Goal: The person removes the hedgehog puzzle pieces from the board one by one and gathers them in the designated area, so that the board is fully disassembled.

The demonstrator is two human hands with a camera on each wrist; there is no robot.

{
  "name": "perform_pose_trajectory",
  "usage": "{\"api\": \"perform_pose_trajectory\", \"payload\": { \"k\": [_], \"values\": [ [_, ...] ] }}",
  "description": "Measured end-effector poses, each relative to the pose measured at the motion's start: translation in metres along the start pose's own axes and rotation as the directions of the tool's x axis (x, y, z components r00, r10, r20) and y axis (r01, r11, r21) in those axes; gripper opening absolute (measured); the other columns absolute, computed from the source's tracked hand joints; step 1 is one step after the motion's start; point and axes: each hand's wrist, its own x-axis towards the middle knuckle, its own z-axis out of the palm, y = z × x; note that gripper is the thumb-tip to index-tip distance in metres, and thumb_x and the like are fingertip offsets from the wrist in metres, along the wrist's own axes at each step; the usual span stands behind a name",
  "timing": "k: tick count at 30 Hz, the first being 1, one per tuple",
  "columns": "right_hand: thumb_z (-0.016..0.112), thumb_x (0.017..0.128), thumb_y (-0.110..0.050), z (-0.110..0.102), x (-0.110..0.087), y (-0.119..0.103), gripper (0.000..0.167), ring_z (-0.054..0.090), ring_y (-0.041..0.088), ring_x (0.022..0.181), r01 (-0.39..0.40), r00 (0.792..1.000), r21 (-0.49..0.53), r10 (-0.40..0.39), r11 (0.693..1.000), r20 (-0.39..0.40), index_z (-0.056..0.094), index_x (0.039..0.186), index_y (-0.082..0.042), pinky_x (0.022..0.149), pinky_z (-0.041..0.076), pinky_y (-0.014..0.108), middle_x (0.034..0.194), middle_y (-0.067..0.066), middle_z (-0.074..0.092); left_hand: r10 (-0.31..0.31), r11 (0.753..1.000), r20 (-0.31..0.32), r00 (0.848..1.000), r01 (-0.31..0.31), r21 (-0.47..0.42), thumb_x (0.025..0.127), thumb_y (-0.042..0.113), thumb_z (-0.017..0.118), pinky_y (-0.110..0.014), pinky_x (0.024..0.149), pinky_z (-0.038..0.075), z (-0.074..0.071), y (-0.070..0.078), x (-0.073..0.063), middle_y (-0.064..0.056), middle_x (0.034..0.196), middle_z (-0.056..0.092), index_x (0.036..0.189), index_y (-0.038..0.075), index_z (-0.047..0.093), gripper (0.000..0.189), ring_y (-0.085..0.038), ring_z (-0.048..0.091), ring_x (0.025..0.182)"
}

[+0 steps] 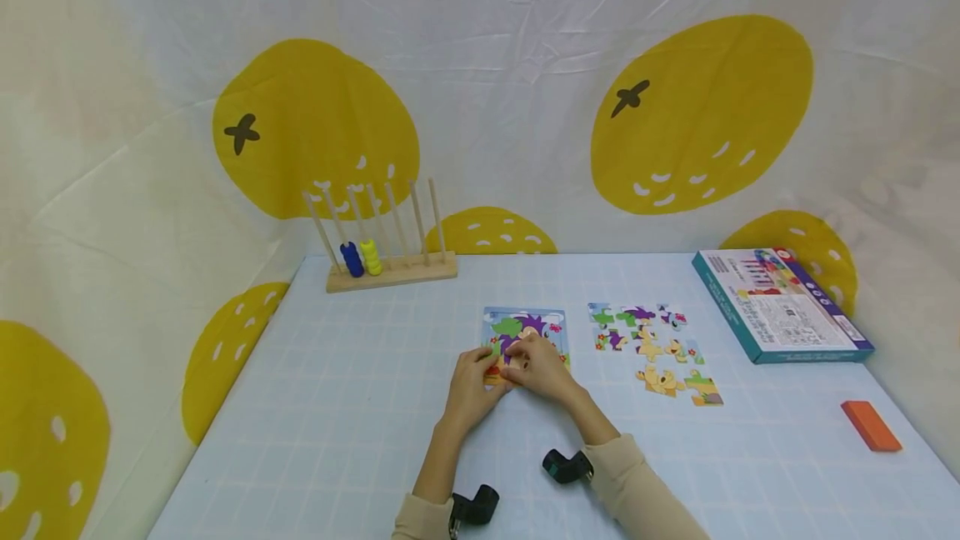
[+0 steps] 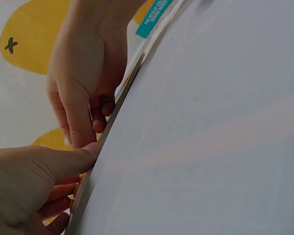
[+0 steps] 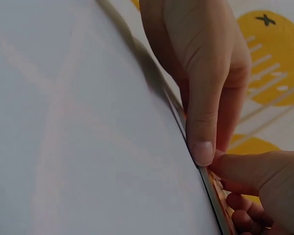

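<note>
A square picture jigsaw board (image 1: 561, 327), with a purple-haired figure on it, lies mid-table. My left hand (image 1: 471, 390) grips its near left corner, thumb along the front edge, as the left wrist view shows at the hand (image 2: 29, 178). My right hand (image 1: 543, 369) is over the board's lower half, thumb and index finger pinching a jigsaw piece (image 1: 526, 364) that is mostly hidden by the hand. Both hands' fingertips are close together in the right wrist view, where the board appears edge-on. Loose jigsaw pieces (image 1: 660, 382) lie to the right of the board.
A wooden rod stand (image 1: 405, 273) with blue and yellow beads is at the back left. On the right lie a teal-sided box (image 1: 780, 307) and an orange block (image 1: 872, 426). A patterned cloth (image 1: 525, 157) hangs behind the table.
</note>
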Motion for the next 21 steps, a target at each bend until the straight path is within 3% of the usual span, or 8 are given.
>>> {"api": "perform_pose_trajectory", "payload": {
  "k": [11,21],
  "values": [
    [0.083,0.070,-0.028,-0.0042,0.0038,-0.0028,0.039,0.051,0.018,0.082,-0.032,0.998,-0.022,0.034,0.999,0.057,0.066,0.092,0.000,0.072,0.044,0.035,0.089,0.006,0.058,-0.001,1.000,-0.008,1.000,0.001,-0.002,0.072,0.020,0.080,-0.047,0.092,0.042,0.0005,-0.0005,0.0003,-0.019,0.118,0.060,0.113,-0.009,0.063,0.052,-0.032,0.052,0.107],
    [0.084,0.068,-0.026,-0.0032,0.0037,-0.0052,0.041,0.053,0.016,0.078,-0.054,0.998,-0.001,0.054,0.999,0.039,0.063,0.092,0.000,0.071,0.046,0.033,0.087,0.006,0.060,-0.032,0.999,0.005,0.999,0.032,-0.017,0.073,0.019,0.080,-0.048,0.093,0.042,0.0018,-0.0016,0.0002,-0.021,0.127,0.055,0.122,-0.007,0.058,0.059,-0.034,0.050,0.109]
  ]
}}
